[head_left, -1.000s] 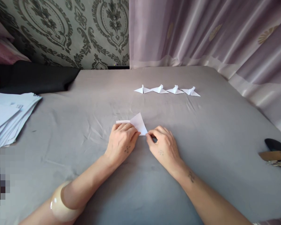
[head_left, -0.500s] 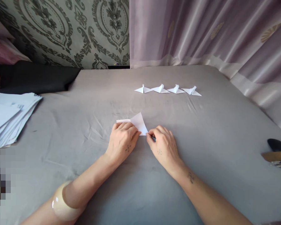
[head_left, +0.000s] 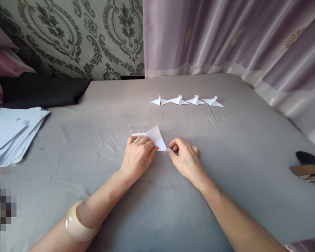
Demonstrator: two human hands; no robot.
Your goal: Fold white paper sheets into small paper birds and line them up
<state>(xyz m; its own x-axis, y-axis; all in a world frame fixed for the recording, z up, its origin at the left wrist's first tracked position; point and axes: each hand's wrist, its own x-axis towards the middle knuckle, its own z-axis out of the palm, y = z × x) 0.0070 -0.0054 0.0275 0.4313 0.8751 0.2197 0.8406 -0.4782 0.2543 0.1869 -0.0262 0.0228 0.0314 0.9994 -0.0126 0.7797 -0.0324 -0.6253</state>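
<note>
A partly folded white sheet of paper [head_left: 157, 137] lies on the grey cloth surface, one pointed flap rising away from me. My left hand [head_left: 140, 150] is closed over its left part, thumb and fingers pressing it, and hides much of that side. At the paper's lower right corner, my right hand [head_left: 185, 155] has thumb and forefinger pinched together at the tip. Its other fingers are curled. Beyond the hands, several folded white paper birds [head_left: 179, 100] stand in a row, wings spread.
A stack of white papers [head_left: 13, 136] lies at the left, with a black cloth-like item [head_left: 42, 91] behind it. At the right edge are a dark object [head_left: 310, 160] and a brown one [head_left: 304, 170]. A purple curtain [head_left: 199, 38] hangs at the back right.
My right hand has shifted slightly to the right, its pinch still at the paper's corner. My left hand stays on the paper. The view has moved a little.
</note>
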